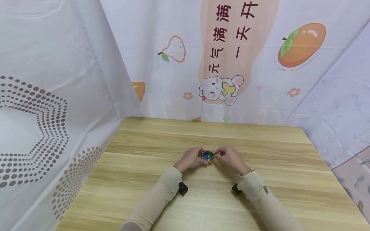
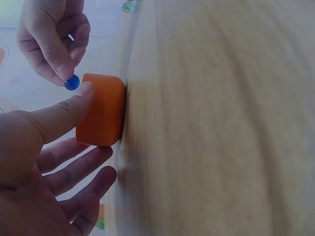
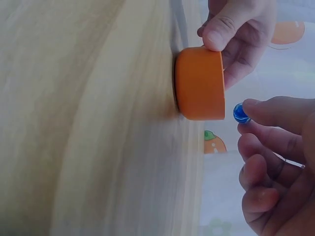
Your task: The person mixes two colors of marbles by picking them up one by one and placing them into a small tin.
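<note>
On the table stands a small orange bowl, upright, with blue and green glass marbles inside. My left hand holds it from the left, thumb at the rim and fingers around the side; the left wrist view shows the bowl's smooth orange wall. Thumb and forefinger of my right hand pinch a blue glass marble. In the right wrist view this marble is just beyond the bowl's rim, apart from it. The other fingers of that hand are bent and hold nothing.
The wood-grain table surrounds the bowl. A white curtain with fruit prints and writing hangs behind the far edge, and a dotted cloth hangs on the left. Small black devices are worn at both wrists.
</note>
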Demonstrator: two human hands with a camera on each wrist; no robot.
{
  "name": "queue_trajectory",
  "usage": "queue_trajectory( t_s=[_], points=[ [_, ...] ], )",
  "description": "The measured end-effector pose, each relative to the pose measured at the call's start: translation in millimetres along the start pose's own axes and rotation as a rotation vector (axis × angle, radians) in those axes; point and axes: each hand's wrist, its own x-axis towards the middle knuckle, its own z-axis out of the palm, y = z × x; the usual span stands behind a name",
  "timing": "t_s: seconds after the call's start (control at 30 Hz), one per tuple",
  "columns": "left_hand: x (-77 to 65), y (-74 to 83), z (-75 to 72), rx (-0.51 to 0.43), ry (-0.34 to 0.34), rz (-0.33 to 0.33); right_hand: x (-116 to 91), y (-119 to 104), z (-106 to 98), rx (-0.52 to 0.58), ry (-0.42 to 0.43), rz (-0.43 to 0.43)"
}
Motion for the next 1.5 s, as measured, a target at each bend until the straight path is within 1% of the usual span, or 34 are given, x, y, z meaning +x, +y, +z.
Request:
queue_trajectory(
  t_s=[0.27, 0.5, 0.67, 0.9, 1.13, 1.33, 1.5],
  points=[
    [1.4, 0.6, -1.1, -0.006, 0.010, 0.004, 1.3, -2.4, 2.4, 0.005, 0.001, -0.011],
    [0.9, 0.7, -0.7, 0.000, 0.005, -0.012, 1.2, -3.2, 4.3, -0.010, -0.007, -0.022],
    [0.2, 0.8, 0.1, 0.001, 0.008, -0.011, 0.6, -3.5, 5.9, -0.021, -0.009, -0.017],
    [-0.1, 0.1, 1.4, -0.002, 0.002, -0.023, -0.3, -3.7, 7.5, -0.010, -0.022, 0.012],
    [-0.7, 0.1, 1.0, -0.012, 0.005, -0.022, 0.0, -3.0, 8.5, -0.013, -0.024, 0.002],
    [-0.2, 1.3, -0.7, -0.004, 0.001, -0.021, 2.2, -3.6, 8.8, -0.006, -0.028, 0.014],
    [-0.5, 2.6, -1.1, 0.003, -0.010, -0.033, 2.6, -5.2, 8.9, 0.006, -0.046, 0.022]
  ],
)
